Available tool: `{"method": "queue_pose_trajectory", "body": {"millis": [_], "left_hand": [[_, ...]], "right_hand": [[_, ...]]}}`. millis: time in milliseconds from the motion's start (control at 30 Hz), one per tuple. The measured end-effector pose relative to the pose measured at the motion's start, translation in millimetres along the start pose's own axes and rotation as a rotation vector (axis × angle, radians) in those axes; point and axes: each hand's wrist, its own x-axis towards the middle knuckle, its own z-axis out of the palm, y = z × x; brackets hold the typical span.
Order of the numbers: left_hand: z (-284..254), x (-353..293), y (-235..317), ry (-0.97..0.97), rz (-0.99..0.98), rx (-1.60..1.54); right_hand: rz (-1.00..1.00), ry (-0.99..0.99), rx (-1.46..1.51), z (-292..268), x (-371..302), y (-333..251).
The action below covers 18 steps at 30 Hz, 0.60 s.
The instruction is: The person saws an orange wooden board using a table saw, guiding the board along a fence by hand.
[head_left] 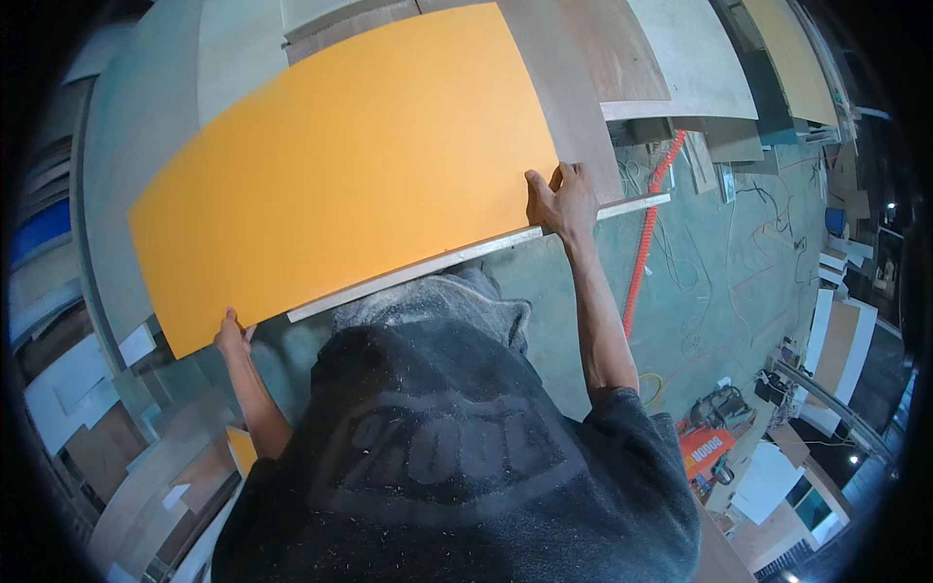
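Observation:
A large flat yellow-orange panel (340,165) lies tilted across the bench in front of me. My left hand (233,335) grips its near edge close to the left corner, thumb on top and the other fingers mostly hidden beneath. At the near right corner, my right hand (567,202) is closed on the panel's edge, its fingertips partly out of sight. A narrow pale strip (428,265) runs along under the near edge and sticks out to the right past my right hand.
Brown and whitish boards (637,49) lie beyond the panel. A coiled red-orange hose (641,262) hangs down to the greenish floor (714,262), where thin cables run. Several board offcuts (87,398) are stacked at left. An orange box (705,450) and a dark bag (721,408) sit lower right.

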Motion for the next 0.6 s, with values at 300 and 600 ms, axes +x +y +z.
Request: {"method": "queue_pose_trajectory", "body": {"millis": [300,600], "left_hand": [[13.8,-8.2,-13.0,0.157,0.037,-0.126],[18.1,-8.2,-11.3,0.152,0.15,-0.128]], "right_hand": [[0.026,-0.05,0.023,-3.5,1.7,-0.1],[0.037,-0.011,0.037,-4.1,6.0,-6.9]]}}
